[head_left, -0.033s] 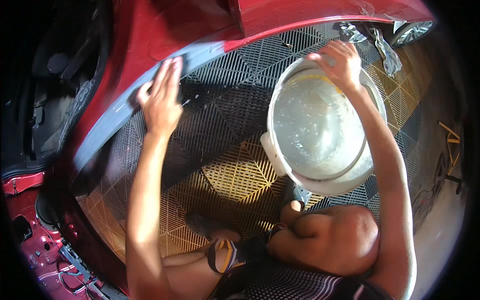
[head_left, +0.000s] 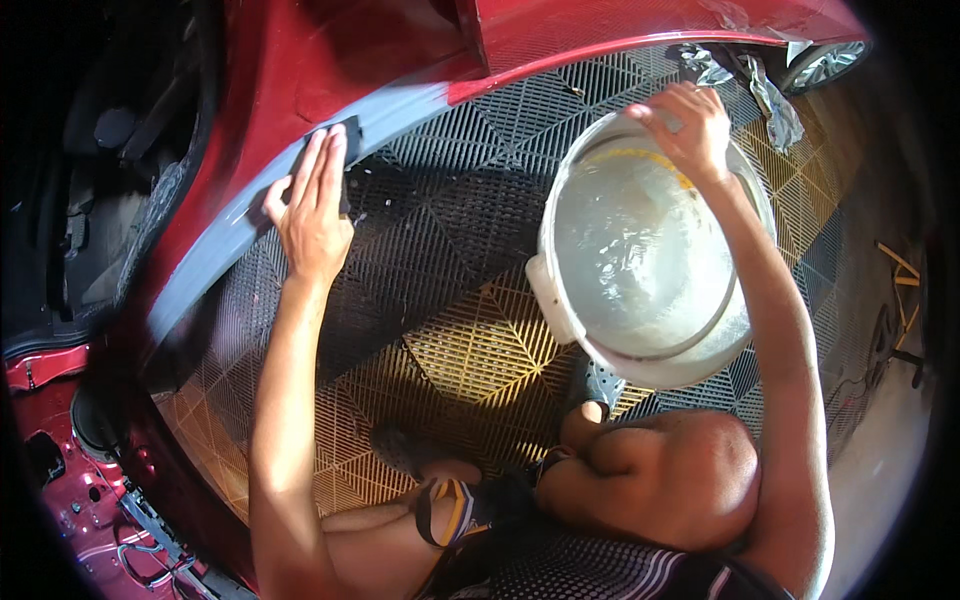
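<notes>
My left hand (head_left: 315,215) presses a black sanding pad (head_left: 352,138) against a grey strip (head_left: 215,245) along the curved lower edge of a red car body panel (head_left: 300,60). Its fingers lie long over the pad, with the thumb out to the left side. A whitish round bucket (head_left: 548,240) stands to the right with clear, rippling liquid (head_left: 630,250) in it. At the far rim of that bucket, my right hand (head_left: 692,135) is closed with its fingers curled over the edge; the fingertips are partly hidden.
Black and yellow slatted floor tiles (head_left: 480,340) lie under the bucket. Crumpled foil (head_left: 775,110) is near a car wheel (head_left: 828,65) at the far right. An open door frame with bare wiring (head_left: 150,550) sits at the lower left. My bent knee (head_left: 710,460) is close to the bucket.
My left hand has slid slightly left and nearer with the pad, along the grey strip. My right hand and the bucket have shifted slightly right, and the liquid's ripples look different.
</notes>
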